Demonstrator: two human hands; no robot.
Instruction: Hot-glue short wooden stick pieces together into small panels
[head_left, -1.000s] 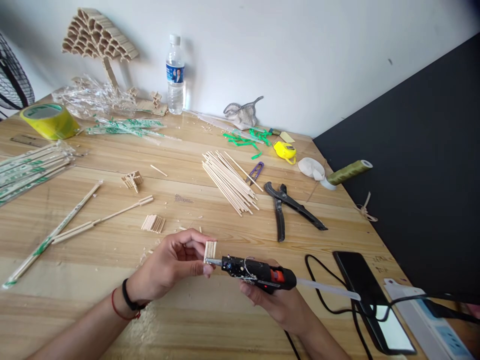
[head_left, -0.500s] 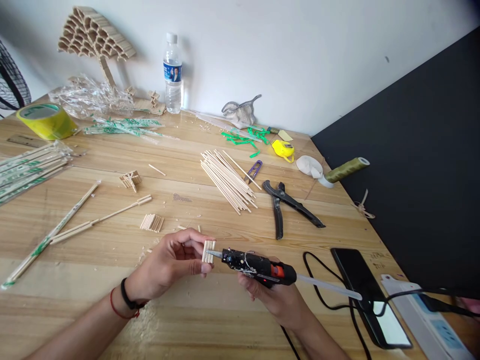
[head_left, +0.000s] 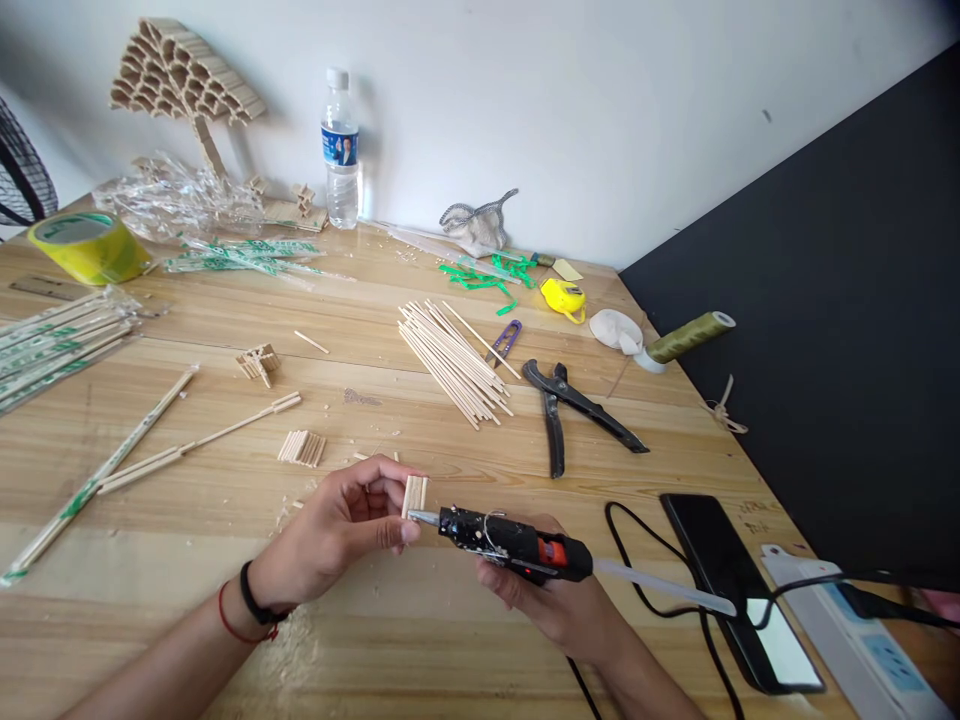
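Note:
My left hand [head_left: 352, 522] pinches a small block of short wooden sticks [head_left: 415, 493] between thumb and fingers. A black glue gun [head_left: 510, 540] is gripped in my right hand [head_left: 551, 590], its fingers wrapped round the handle beneath. The metal nozzle [head_left: 424, 517] meets the lower part of the stick block, near my left thumb. From the gun's rear sticks out a clear glue stick [head_left: 667, 585], and a small red light glows on its side. A flat row of short sticks [head_left: 302, 448] lies on the table beyond my left hand.
Long wooden sticks [head_left: 454, 365], purple snips [head_left: 505, 342] and a black cutter [head_left: 577, 405] lie ahead. A phone [head_left: 720, 560], cables and a power strip [head_left: 862, 640] are at right. Behind stand a water bottle [head_left: 341, 160] and a tree-like stick model [head_left: 180, 85].
The nozzle has slid down the stick block from about its middle to its lower part. Both hands keep their hold, and the view has shifted slightly.

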